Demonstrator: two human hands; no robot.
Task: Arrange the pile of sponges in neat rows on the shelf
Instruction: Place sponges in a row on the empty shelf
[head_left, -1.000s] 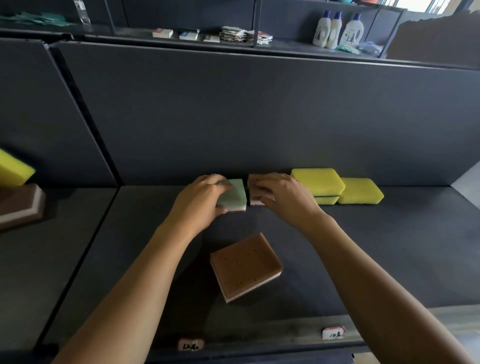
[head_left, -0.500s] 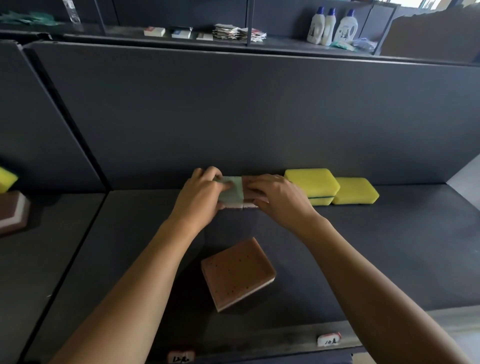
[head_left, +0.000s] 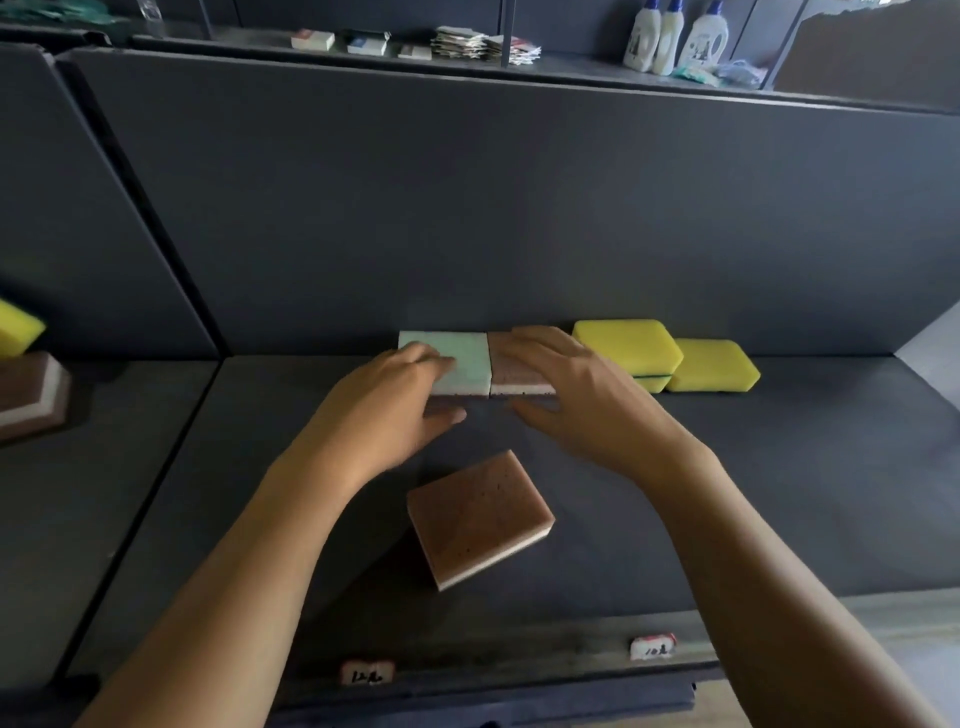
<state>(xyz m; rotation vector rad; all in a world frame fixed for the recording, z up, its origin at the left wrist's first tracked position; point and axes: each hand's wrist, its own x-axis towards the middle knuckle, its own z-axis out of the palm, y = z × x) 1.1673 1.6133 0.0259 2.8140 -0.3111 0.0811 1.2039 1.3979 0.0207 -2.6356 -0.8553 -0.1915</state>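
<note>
Ungripped, mint sponge (head_left: 460, 353) and brown sponge (head_left: 502, 371) sit edge to edge.

Closed the gap between the pale green sponge (head_left: 462, 358) and the brown sponge (head_left: 511, 378): now edge to edge against the back panel. Loosened the grip of left hand (head_left: 379, 421) and right hand (head_left: 587, 410); drawn back slightly, fingers spread.

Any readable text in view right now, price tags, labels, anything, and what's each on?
"12" plus an unclear mark: handwritten left tag on the shelf's front edge.
"10" plus an unclear mark: right tag, same edge.
Bottles and packets on the upper shelf: labels too small to read.
</note>
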